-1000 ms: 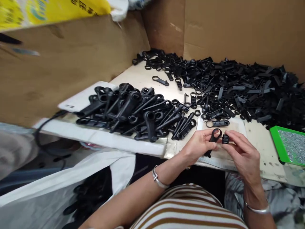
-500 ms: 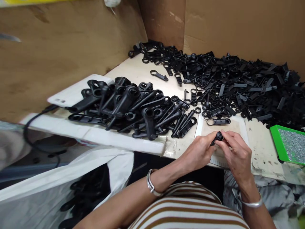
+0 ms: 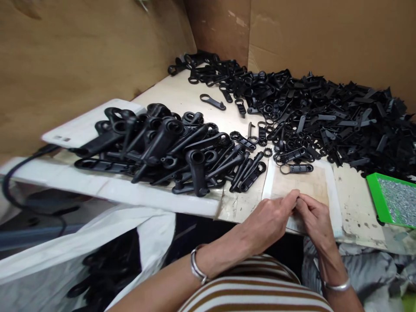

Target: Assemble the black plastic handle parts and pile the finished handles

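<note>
Black plastic lever lies on the mat just beyond our hands; it looks light and stiff, so we'd grip its shank. Our left hand and right hand press fingertips together, anything pinched hidden.

Left hand, right hand fingertip to fingertip, fingers pinched.

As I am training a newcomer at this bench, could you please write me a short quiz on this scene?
1. True or false: the left hand and the right hand meet at the fingertips.
2. On which side of the hands does the green tray lie? A: the left. B: the right. C: between them.
3. Fill in: each wrist wears a silver ____.
Key: 1 true; 2 B; 3 bangle.
</note>
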The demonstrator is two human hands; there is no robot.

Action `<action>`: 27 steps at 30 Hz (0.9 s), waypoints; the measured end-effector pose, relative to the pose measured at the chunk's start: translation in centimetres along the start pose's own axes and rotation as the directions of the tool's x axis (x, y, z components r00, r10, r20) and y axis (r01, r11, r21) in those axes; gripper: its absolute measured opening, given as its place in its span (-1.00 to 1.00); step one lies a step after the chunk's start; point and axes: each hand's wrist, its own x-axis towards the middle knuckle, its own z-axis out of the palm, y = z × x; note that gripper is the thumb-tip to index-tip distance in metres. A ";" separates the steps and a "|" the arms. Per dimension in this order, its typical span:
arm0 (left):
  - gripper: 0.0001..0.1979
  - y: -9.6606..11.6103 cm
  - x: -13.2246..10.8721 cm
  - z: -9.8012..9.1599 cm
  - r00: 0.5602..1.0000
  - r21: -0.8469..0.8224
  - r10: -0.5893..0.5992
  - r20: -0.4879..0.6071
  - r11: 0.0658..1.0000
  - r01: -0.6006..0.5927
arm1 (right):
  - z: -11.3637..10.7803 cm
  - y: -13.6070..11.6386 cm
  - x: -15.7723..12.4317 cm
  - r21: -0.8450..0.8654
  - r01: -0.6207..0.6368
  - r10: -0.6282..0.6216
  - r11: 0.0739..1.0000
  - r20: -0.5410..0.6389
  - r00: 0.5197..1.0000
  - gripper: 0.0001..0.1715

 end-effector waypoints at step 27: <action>-0.73 -1.6 -1.1 -7.1 0.822 0.410 0.149 -0.549 0.906 0.109 | -4.6 -0.6 2.5 -0.097 0.134 -0.127 0.986 0.071 0.989 -0.77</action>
